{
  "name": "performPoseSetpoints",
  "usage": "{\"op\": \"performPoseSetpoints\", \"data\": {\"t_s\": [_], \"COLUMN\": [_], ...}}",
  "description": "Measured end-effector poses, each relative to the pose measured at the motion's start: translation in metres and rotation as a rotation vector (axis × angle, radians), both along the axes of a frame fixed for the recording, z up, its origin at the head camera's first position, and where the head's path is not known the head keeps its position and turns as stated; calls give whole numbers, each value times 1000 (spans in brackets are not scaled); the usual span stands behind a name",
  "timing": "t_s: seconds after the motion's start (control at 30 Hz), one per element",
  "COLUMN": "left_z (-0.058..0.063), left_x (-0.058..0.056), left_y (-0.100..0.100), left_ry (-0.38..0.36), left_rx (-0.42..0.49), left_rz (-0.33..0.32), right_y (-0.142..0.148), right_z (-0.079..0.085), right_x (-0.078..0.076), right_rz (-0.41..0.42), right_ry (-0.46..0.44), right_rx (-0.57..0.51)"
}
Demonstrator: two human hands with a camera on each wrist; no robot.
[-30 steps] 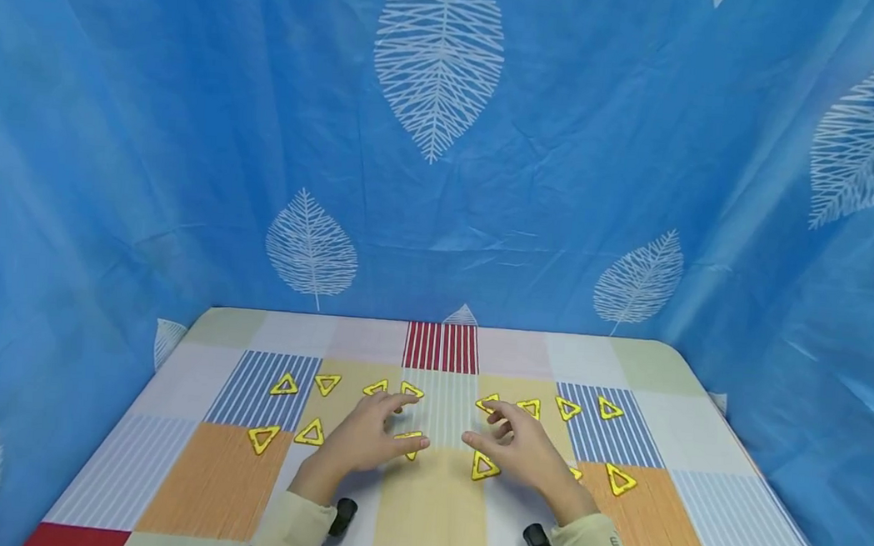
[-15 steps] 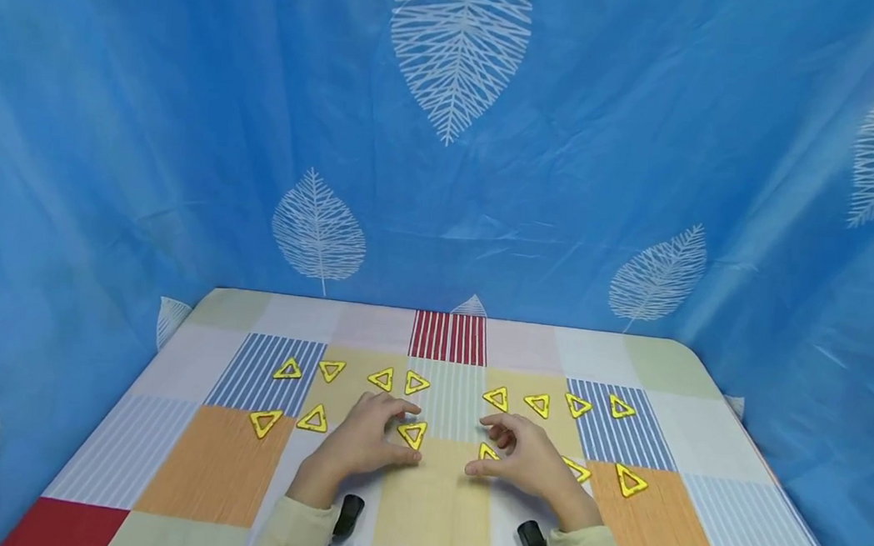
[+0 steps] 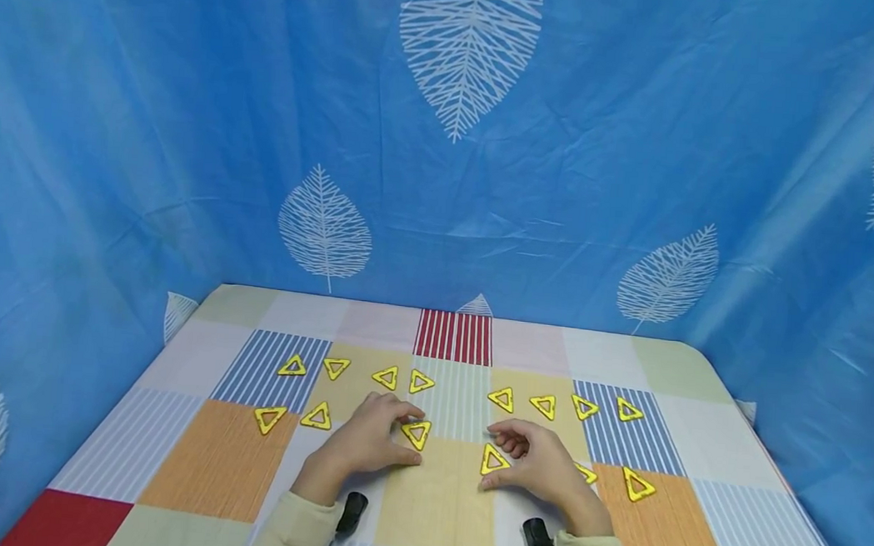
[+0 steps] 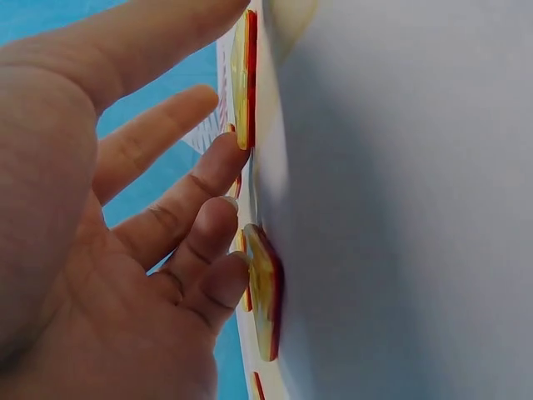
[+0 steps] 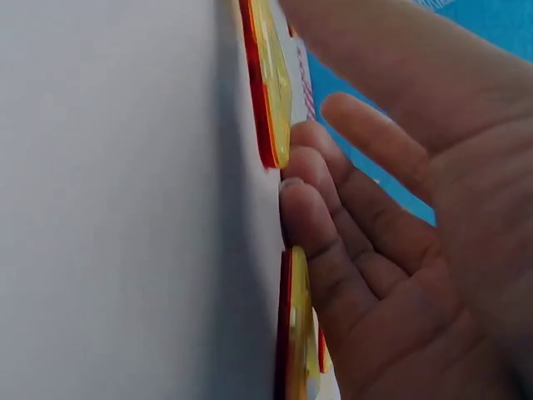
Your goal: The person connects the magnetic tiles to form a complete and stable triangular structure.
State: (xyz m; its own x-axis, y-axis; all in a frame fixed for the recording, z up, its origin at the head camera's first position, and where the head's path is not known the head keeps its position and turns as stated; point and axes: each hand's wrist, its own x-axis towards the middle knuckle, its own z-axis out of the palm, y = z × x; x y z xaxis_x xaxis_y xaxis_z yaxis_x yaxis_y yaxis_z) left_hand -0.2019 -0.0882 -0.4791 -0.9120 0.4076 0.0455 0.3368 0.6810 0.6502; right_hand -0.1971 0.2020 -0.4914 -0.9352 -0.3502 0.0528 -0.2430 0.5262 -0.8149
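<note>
Several yellow triangle pieces with open centres and red undersides lie on the patchwork cloth in two rows. My left hand (image 3: 368, 437) is low over the cloth, thumb and forefinger spread either side of one triangle piece (image 3: 425, 428). In the left wrist view that triangle piece (image 4: 246, 83) lies by the fingertips, with a second piece (image 4: 266, 300) beside the little finger. My right hand (image 3: 541, 466) is around another triangle piece (image 3: 504, 464), its thumb at the near corner and its other fingers loosely bent. That triangle piece (image 5: 271, 92) lies flat, close to the fingertips in the right wrist view.
The patchwork cloth (image 3: 437, 515) covers the table. Triangle pieces stretch from the left end (image 3: 262, 427) to the right end (image 3: 647, 494); one piece (image 3: 592, 474) is partly behind my right hand. A blue curtain (image 3: 440, 223) with white leaves closes off the back and sides.
The head view has tilted and shifted slightly. Both hands have come down around the front inner triangle pieces, the right thumb moving to the near side of its piece.
</note>
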Motion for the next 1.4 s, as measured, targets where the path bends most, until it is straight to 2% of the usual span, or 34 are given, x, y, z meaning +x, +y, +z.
{"op": "performPoseSetpoints", "data": {"t_s": [0.33, 0.57, 0.8, 0.9, 1.07, 1.4], "left_z": [2, 8, 5, 3, 2, 1], "left_x": [1, 5, 8, 9, 6, 6], "left_y": [8, 15, 19, 19, 19, 22], "left_ry": [-33, -1, 34, 44, 84, 46], "left_rx": [-40, -120, -207, -205, -149, -85], "left_rz": [-54, -48, -46, -48, -77, -56], "right_y": [9, 12, 13, 14, 14, 16], "right_z": [4, 5, 4, 4, 6, 5], "right_x": [1, 1, 1, 1, 2, 3], "right_rz": [31, 34, 46, 36, 6, 12], "right_ry": [-23, -34, -8, 8, 20, 46], "right_rx": [42, 25, 31, 44, 69, 100]}}
